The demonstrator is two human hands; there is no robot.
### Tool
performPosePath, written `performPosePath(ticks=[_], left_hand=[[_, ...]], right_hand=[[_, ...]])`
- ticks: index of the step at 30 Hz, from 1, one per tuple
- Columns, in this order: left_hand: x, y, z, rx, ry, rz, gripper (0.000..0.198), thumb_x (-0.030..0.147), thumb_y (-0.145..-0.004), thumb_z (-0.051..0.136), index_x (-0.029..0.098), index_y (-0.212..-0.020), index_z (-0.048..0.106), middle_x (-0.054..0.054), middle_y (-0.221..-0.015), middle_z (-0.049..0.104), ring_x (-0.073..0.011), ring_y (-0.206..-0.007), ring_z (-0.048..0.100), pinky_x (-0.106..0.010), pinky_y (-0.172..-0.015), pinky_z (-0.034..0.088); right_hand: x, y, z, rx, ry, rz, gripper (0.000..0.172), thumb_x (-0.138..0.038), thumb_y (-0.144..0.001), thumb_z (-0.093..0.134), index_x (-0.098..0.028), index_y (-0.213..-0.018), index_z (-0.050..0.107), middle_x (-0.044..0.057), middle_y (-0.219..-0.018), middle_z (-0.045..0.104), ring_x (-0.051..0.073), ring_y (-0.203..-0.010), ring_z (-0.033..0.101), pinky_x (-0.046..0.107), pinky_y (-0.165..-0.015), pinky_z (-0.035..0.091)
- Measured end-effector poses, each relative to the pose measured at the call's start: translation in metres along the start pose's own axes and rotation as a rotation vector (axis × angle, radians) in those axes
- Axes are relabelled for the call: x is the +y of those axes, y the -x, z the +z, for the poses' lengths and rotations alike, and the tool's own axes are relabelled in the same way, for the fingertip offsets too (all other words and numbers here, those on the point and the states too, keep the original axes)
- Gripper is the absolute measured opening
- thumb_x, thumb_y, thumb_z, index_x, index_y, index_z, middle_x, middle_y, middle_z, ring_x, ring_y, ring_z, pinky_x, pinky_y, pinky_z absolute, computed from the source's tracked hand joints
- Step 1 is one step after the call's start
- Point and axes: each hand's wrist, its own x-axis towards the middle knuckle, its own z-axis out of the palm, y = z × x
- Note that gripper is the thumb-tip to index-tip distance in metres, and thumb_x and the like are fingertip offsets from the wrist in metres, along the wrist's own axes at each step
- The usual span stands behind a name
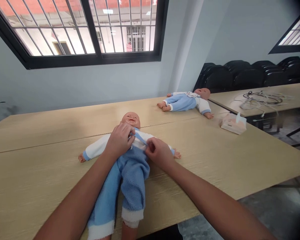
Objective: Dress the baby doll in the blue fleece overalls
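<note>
Seen from above the hands, a baby doll (130, 146) in a blue fleece romper lies on its back at the centre of the tabletop (40, 140), head toward the window, so its chest faces up within easy reach. The left hand (120, 140) rests on the chest just below the chin, fingers closed on one end of a thin blue strap (140, 138); the right hand (158, 153), just beside it, pinches the other end, drawing the strap taut. Upper right lie a second doll (186, 101) and a tissue pack (233, 123), well apart.
</note>
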Motion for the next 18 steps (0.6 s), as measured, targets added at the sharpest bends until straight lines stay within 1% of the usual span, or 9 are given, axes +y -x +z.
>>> performPosePath(ticks=[3, 5, 7, 8, 10, 12, 13, 16, 18], left_hand=[[0.000, 0.000, 0.003, 0.015, 0.022, -0.058, 0.014, 0.016, -0.088, 0.059, 0.022, -0.101, 0.056, -0.008, -0.104, 0.067, -0.0278, -0.105, 0.060, -0.043, -0.094, 0.047], [0.001, 0.000, 0.004, 0.028, 0.035, -0.079, 0.017, 0.017, -0.088, 0.058, 0.023, -0.104, 0.057, -0.008, -0.108, 0.067, -0.0282, -0.108, 0.061, -0.043, -0.096, 0.047], [0.001, 0.000, 0.004, 0.048, 0.048, -0.090, 0.016, 0.017, -0.089, 0.057, 0.023, -0.103, 0.058, -0.008, -0.108, 0.068, -0.0279, -0.107, 0.061, -0.043, -0.098, 0.047], [0.002, 0.000, 0.004, 0.059, 0.062, -0.090, 0.014, 0.018, -0.089, 0.057, 0.023, -0.102, 0.058, -0.008, -0.107, 0.068, -0.0276, -0.106, 0.061, -0.043, -0.098, 0.047], [0.002, -0.001, 0.003, 0.072, 0.107, -0.079, 0.010, 0.019, -0.089, 0.058, 0.022, -0.098, 0.058, -0.007, -0.103, 0.068, -0.0264, -0.104, 0.062, -0.042, -0.097, 0.048], [0.002, -0.003, 0.001, 0.060, 0.157, -0.069, 0.009, 0.019, -0.088, 0.059, 0.022, -0.096, 0.058, -0.006, -0.102, 0.068, -0.0253, -0.103, 0.062, -0.041, -0.096, 0.048], [0.000, -0.004, 0.000, 0.037, 0.177, -0.063, 0.010, 0.019, -0.087, 0.060, 0.022, -0.096, 0.059, -0.006, -0.102, 0.068, -0.0252, -0.103, 0.062, -0.041, -0.096, 0.048], [-0.005, -0.004, -0.005, -0.073, 0.214, -0.053, 0.014, 0.021, -0.087, 0.062, 0.022, -0.101, 0.062, -0.006, -0.107, 0.070, -0.0256, -0.107, 0.063, -0.041, -0.097, 0.048], [-0.008, -0.004, -0.008, -0.132, 0.234, -0.060, 0.016, 0.024, -0.089, 0.062, 0.022, -0.105, 0.064, -0.006, -0.111, 0.071, -0.0256, -0.109, 0.064, -0.041, -0.097, 0.048]], right_hand=[[0.000, -0.001, -0.001, -0.014, 0.009, -0.007, 0.011, -0.012, -0.082, 0.061, -0.021, -0.086, 0.058, -0.001, -0.073, 0.057, 0.016, -0.067, 0.050, 0.029, -0.065, 0.033], [0.002, -0.003, -0.008, -0.091, 0.024, -0.042, 0.007, -0.015, -0.086, 0.063, -0.021, -0.089, 0.061, 0.000, -0.076, 0.060, 0.017, -0.069, 0.052, 0.029, -0.066, 0.035], [0.008, -0.006, -0.020, -0.205, 0.057, -0.108, 0.005, -0.022, -0.091, 0.067, -0.020, -0.094, 0.064, 0.003, -0.086, 0.065, 0.019, -0.078, 0.057, 0.031, -0.072, 0.039], [0.013, -0.007, -0.029, -0.255, 0.076, -0.137, 0.011, -0.027, -0.091, 0.071, -0.020, -0.099, 0.066, 0.005, -0.095, 0.067, 0.021, -0.085, 0.059, 0.032, -0.076, 0.041], [0.026, -0.009, -0.045, -0.315, 0.098, -0.154, 0.033, -0.035, -0.086, 0.081, -0.021, -0.112, 0.068, 0.010, -0.112, 0.068, 0.027, -0.103, 0.060, 0.037, -0.090, 0.044], [0.040, -0.010, -0.059, -0.355, 0.095, -0.108, 0.055, -0.037, -0.079, 0.088, -0.021, -0.126, 0.066, 0.012, -0.123, 0.066, 0.030, -0.114, 0.058, 0.042, -0.099, 0.045], [0.046, -0.011, -0.064, -0.374, 0.092, -0.082, 0.063, -0.037, -0.077, 0.090, -0.021, -0.131, 0.064, 0.013, -0.125, 0.066, 0.031, -0.117, 0.057, 0.044, -0.101, 0.045], [0.054, -0.010, -0.069, -0.420, 0.097, -0.044, 0.072, -0.036, -0.074, 0.092, -0.021, -0.137, 0.061, 0.013, -0.129, 0.064, 0.033, -0.120, 0.056, 0.046, -0.103, 0.045], [0.050, -0.010, -0.066, -0.400, 0.113, -0.056, 0.069, -0.036, -0.076, 0.091, -0.021, -0.137, 0.062, 0.014, -0.129, 0.063, 0.033, -0.121, 0.056, 0.046, -0.104, 0.045]])
